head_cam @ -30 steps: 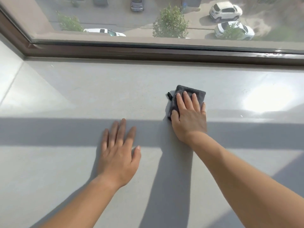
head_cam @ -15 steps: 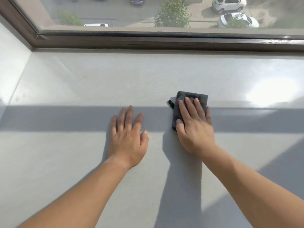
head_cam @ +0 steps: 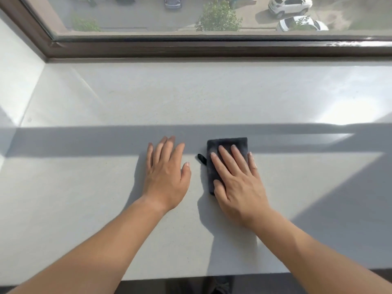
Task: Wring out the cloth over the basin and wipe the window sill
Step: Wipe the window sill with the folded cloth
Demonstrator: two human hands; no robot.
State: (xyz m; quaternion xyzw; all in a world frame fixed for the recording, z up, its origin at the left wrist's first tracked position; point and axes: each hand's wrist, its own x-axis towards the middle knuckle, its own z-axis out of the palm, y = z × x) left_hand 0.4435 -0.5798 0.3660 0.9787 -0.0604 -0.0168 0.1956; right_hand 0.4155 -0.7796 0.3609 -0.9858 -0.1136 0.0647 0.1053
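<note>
A folded dark grey cloth [head_cam: 224,145] with a small black loop at its left edge lies flat on the wide white window sill [head_cam: 106,98]. My right hand [head_cam: 237,179] presses on it with straight fingers and covers most of it. My left hand [head_cam: 166,170] rests flat on the bare sill just left of the cloth, fingers straight, holding nothing. No basin is in view.
The brown window frame [head_cam: 212,47] runs along the sill's far edge, with glass above it. A white side wall [head_cam: 14,81] closes the sill on the left. The sill's near edge [head_cam: 212,276] shows at the bottom, with dark floor below.
My right hand has drawn the cloth back toward me across the sill. My left hand stays flat beside it. The view has tipped down, so the sill's near edge now shows.
</note>
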